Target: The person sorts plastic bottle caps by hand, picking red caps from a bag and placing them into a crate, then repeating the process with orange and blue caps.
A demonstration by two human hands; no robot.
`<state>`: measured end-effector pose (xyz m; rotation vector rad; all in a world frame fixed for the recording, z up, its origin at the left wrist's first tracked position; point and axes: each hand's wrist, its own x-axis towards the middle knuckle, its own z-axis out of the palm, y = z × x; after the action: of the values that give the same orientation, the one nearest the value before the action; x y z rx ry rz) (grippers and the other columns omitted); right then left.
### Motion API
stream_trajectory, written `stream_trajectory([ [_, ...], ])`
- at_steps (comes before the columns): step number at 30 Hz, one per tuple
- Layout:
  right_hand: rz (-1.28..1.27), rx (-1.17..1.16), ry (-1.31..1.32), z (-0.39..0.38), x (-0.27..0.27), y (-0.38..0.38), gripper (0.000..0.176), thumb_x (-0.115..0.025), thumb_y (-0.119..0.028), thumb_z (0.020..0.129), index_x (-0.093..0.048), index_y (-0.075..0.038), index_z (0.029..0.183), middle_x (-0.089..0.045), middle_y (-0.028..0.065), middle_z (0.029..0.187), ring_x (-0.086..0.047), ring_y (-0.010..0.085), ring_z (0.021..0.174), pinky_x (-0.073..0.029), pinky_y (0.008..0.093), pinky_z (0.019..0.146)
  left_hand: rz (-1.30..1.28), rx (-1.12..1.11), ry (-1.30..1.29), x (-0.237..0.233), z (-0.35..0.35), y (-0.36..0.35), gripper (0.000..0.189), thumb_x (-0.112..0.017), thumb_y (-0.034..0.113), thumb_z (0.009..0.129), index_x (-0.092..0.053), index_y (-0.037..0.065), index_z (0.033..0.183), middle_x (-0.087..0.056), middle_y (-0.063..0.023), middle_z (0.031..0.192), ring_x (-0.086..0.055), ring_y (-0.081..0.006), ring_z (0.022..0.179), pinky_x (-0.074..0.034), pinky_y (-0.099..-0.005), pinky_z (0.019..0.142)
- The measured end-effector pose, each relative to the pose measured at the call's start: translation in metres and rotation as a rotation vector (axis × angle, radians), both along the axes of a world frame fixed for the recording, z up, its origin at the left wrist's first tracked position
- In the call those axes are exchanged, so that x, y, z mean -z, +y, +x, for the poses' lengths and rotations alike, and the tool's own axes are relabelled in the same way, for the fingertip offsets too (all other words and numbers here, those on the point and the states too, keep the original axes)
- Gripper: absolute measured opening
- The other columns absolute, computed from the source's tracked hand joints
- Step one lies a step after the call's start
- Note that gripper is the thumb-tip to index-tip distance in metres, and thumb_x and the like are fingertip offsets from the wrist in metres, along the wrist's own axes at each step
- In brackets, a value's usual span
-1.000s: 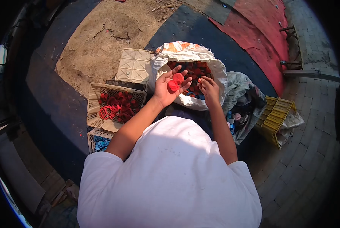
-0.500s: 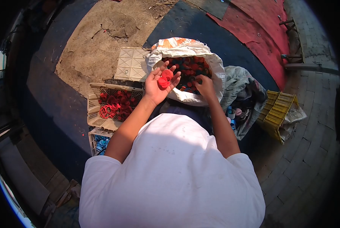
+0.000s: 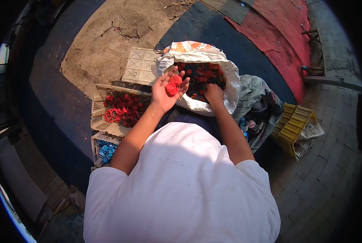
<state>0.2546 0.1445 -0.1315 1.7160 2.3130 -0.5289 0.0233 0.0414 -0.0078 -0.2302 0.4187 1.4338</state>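
My left hand [image 3: 165,91] is turned palm up at the left rim of the white woven sack [image 3: 232,87], its fingers curled loosely around several red bottle caps [image 3: 173,84]. Inside the sack lies a heap of mixed bottle caps [image 3: 197,73], mostly red, dark and orange. My right hand [image 3: 214,94] reaches down into the sack's right side; the fingertips are hidden among the caps, so what they hold cannot be seen.
To the left stands a beige crate [image 3: 102,126] of red caps and rings, with a smaller crate [image 3: 96,150] of blue caps nearer me. A grey-green bag [image 3: 249,87] with mixed items leans right of the sack. Yellow crates [image 3: 291,125] sit farther right.
My right hand has gone deeper into the caps, and its fingers have dropped out of sight. The left hand keeps the red caps, nearly in place. The view has shifted slightly.
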Motion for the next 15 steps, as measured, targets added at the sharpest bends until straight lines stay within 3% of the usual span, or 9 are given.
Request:
stream_trajectory([
  [6,0.003,0.186,0.206,0.005,-0.017,-0.006,0.011,-0.071,-0.015,0.08,-0.08,-0.014,0.086,-0.075,0.0165,0.088,-0.075,0.0359,0.087,-0.06,0.0465,0.078,0.03,-0.008,0.023,-0.001,-0.004,0.002,0.041,-0.049,0.033,0.102,-0.057,0.014,0.138,-0.057,-0.012,0.14,-0.054,-0.0354,0.129,-0.046,-0.0487,0.108],
  [12,-0.078,0.176,0.194,0.0,-0.02,-0.007,0.009,-0.073,-0.015,0.077,-0.079,-0.014,0.085,-0.076,0.0143,0.09,-0.073,0.0367,0.09,-0.058,0.0457,0.08,0.001,-0.021,0.047,-0.003,-0.002,0.007,0.041,-0.046,0.033,0.102,-0.057,0.013,0.137,-0.06,-0.013,0.136,-0.06,-0.0357,0.122,-0.05,-0.0495,0.103],
  [15,-0.027,0.209,0.263,-0.001,-0.029,-0.009,0.017,-0.078,-0.015,0.074,-0.075,-0.012,0.09,-0.075,0.0142,0.088,-0.073,0.0354,0.088,-0.058,0.045,0.079,0.002,-0.016,0.049,-0.003,-0.001,0.011,0.042,-0.045,0.033,0.102,-0.057,0.012,0.137,-0.06,-0.0134,0.136,-0.061,-0.0359,0.122,-0.05,-0.0494,0.104],
])
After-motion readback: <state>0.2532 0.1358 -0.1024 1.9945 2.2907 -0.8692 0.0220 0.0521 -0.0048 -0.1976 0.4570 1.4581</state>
